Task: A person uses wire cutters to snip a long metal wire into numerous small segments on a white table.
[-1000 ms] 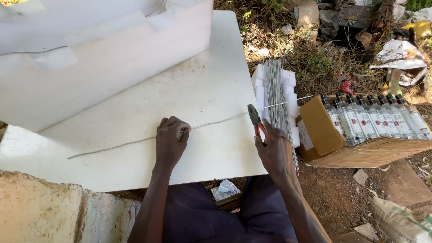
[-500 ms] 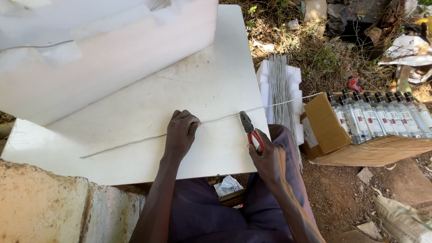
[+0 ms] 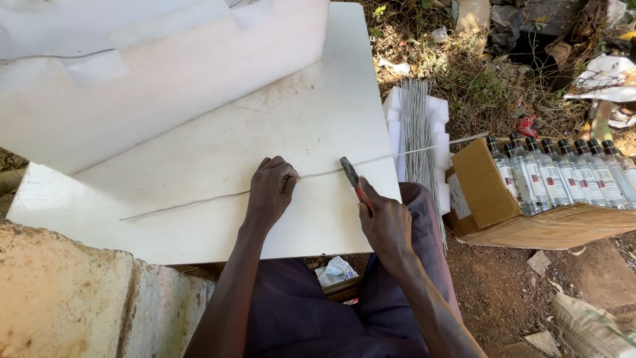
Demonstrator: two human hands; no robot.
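Note:
A long thin metal wire (image 3: 199,203) lies across a white board (image 3: 199,166). My left hand (image 3: 271,192) presses down on the wire near its middle, fingers curled over it. My right hand (image 3: 384,222) grips red-handled pliers (image 3: 353,180), whose jaws sit on the wire just right of my left hand. The wire runs on to the right, past the board's edge, over a bundle of straight cut wires (image 3: 419,132) lying on a white foam piece (image 3: 437,126).
A big white foam block (image 3: 152,73) covers the board's far left. A cardboard box (image 3: 490,199) of clear glass bottles (image 3: 563,176) lies at the right. A concrete block (image 3: 73,305) is at the lower left. Litter and dry grass lie beyond.
My left hand has slid a little to the right along the wire. The pliers have come down from above the wire and now meet it close to that hand.

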